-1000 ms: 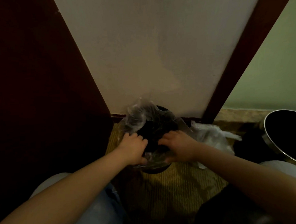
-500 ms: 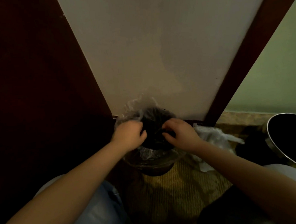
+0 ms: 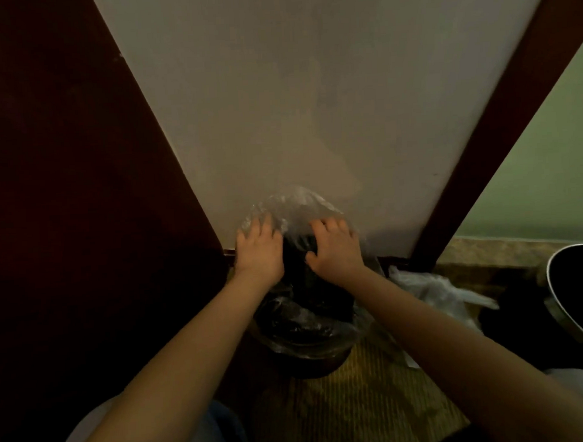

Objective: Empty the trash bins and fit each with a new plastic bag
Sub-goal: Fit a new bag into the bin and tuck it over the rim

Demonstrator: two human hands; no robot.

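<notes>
A small dark trash bin (image 3: 319, 366) stands on the floor against the white wall. A clear plastic bag (image 3: 305, 325) lies over its near rim and rises crumpled at the far side. My left hand (image 3: 258, 249) grips the bag at the bin's far left rim. My right hand (image 3: 335, 247) grips it at the far right rim, fingers bent over the plastic. The bin's inside is dark and mostly hidden between my hands.
A crumpled white plastic bag (image 3: 434, 291) lies on the floor right of the bin. A larger metal-rimmed bin (image 3: 558, 305) stands at the right edge. Dark red wood panels (image 3: 79, 198) close in the left side. A striped yellowish mat (image 3: 354, 406) covers the floor in front.
Both hands moved from the bin's near rim across to its far rim, drawing the clear bag with them. The bag now covers the near rim.
</notes>
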